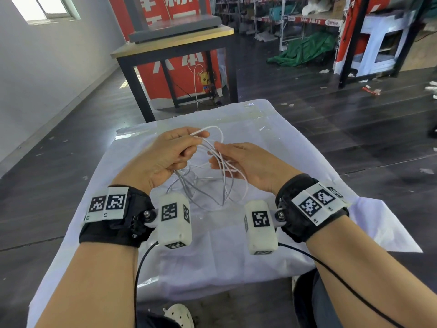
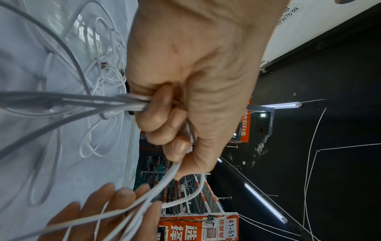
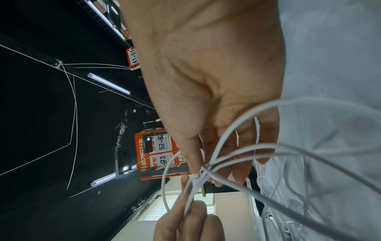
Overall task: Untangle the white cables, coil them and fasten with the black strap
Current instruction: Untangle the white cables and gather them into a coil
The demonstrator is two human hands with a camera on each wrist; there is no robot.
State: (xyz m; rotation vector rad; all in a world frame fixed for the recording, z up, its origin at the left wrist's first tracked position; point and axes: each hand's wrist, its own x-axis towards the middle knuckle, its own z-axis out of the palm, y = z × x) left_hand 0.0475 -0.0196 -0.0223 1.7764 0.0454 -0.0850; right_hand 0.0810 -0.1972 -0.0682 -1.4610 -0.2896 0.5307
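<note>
While the cables [image 1: 210,176] hang between both hands above the cloth [image 1: 295,147], the left hand [image 1: 163,157] fists a bunch of strands, likely to anchor them so loops can be drawn out. The right hand [image 1: 246,164], at 3 o'clock from the left and close beside it, has its fingers fairly straight under several strands, with its thumb pinching them where they cross, probably to separate one run from the rest. The cables are thin, white to grey, slack and criss-crossed, sagging toward 6 o'clock onto the cloth; more loops lie there in the left wrist view. Still tangled, no coil formed. No black strap visible for certain.
</note>
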